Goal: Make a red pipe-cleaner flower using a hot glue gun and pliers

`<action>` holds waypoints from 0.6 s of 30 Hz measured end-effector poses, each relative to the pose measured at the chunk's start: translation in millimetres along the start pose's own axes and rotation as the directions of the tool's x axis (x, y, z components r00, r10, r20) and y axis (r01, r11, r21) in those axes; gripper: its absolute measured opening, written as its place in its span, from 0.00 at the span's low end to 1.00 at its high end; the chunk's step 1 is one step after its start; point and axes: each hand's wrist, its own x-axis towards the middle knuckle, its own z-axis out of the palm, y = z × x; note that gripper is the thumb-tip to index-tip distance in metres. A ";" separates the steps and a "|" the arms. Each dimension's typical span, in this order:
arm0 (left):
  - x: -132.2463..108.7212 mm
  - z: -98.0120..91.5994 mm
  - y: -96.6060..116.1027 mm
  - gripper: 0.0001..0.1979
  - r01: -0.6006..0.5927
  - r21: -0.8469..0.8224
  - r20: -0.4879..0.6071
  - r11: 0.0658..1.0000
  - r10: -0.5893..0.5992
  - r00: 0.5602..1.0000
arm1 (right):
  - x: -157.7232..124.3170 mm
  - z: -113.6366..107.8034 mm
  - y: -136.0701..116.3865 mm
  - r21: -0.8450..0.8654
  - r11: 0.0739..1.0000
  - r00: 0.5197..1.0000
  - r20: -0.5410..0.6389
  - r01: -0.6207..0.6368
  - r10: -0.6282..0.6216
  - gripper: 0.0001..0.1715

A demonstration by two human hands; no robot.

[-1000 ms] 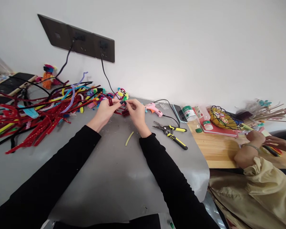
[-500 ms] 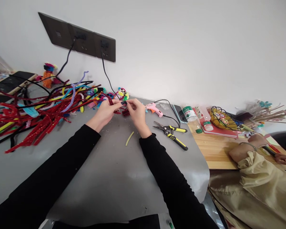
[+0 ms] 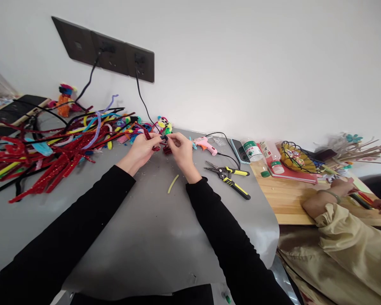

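Note:
My left hand (image 3: 140, 151) and my right hand (image 3: 181, 151) meet above the grey table mat (image 3: 139, 237), fingertips pinched together. Between them is a small dark fuzzy piece (image 3: 164, 137), probably a bit of pipe cleaner, gripped from both sides. A dark red tinsel pipe cleaner (image 3: 147, 132) is also tucked in the fingers of my left hand. Behind the fingertips lies more dark red tinsel (image 3: 167, 150), partly hidden. Below my hands a short yellow-green pipe cleaner piece (image 3: 173, 184) rests on the mat.
Left, a heap of pipe cleaners (image 3: 63, 156) covers the mat. Right of my hands lie a pink glue gun (image 3: 205, 145) with its cord, yellow-black pliers (image 3: 230, 178), a phone (image 3: 240, 151) and plastic bottles (image 3: 253, 151). A co-worker's arm (image 3: 324, 203) rests at the wooden table (image 3: 285, 203).
My hands stay almost in place, with only slight finger movement at the dark piece. At the right, the co-worker's hands have shifted a little.

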 end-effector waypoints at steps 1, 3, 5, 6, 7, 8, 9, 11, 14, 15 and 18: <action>0.0 0.5 -0.1 0.15 -0.006 0.008 -0.011 1.000 0.006 1.000 | -0.3 0.5 -0.9 0.007 1.000 1.000 0.001 -0.002 0.002 0.10; -0.2 1.4 -0.1 0.15 -0.022 0.025 -0.027 0.999 0.023 0.999 | -0.5 1.3 -2.4 0.026 1.000 1.000 -0.003 -0.006 0.006 0.10; -0.3 1.8 0.0 0.15 -0.041 0.047 -0.017 0.998 0.041 0.999 | -0.1 1.0 -3.4 0.042 0.999 1.000 -0.016 -0.014 0.015 0.10; -0.3 1.7 0.0 0.14 -0.051 0.060 -0.001 0.997 0.051 0.999 | 0.3 0.3 -3.7 0.049 0.999 1.000 -0.021 -0.019 0.020 0.10; -0.2 1.4 -0.1 0.13 -0.062 0.075 0.016 0.995 0.061 0.998 | 0.7 -0.8 -4.0 0.055 0.998 0.999 -0.027 -0.019 0.021 0.10; 0.0 0.9 -0.5 0.13 -0.075 0.090 0.030 0.993 0.072 0.997 | 1.2 -2.1 -4.2 0.056 0.998 0.999 -0.034 -0.012 0.014 0.10; 0.4 0.3 -0.9 0.12 -0.090 0.103 0.036 0.991 0.086 0.996 | 1.6 -3.5 -4.6 0.049 0.999 0.999 -0.045 0.005 -0.003 0.10; 1.4 -1.4 -2.2 0.13 -0.113 0.126 0.033 0.986 0.110 0.993 | 2.2 -6.3 -5.4 0.003 0.998 0.996 -0.063 0.062 -0.062 0.09; 2.4 -4.3 -3.4 0.12 -0.121 0.139 0.018 0.983 0.119 0.993 | 2.4 -9.1 -6.4 -0.121 0.983 0.987 -0.057 0.142 -0.149 0.10; 2.3 -5.0 -3.3 0.11 -0.121 0.140 0.017 0.983 0.120 0.993 | 2.3 -9.7 -6.5 -0.157 0.975 0.985 -0.047 0.155 -0.164 0.10; 1.6 -6.2 -1.4 0.10 -0.140 0.152 0.032 0.978 0.137 0.990 | 2.3 -10.9 -6.0 -0.232 0.959 0.985 -0.019 0.164 -0.173 0.12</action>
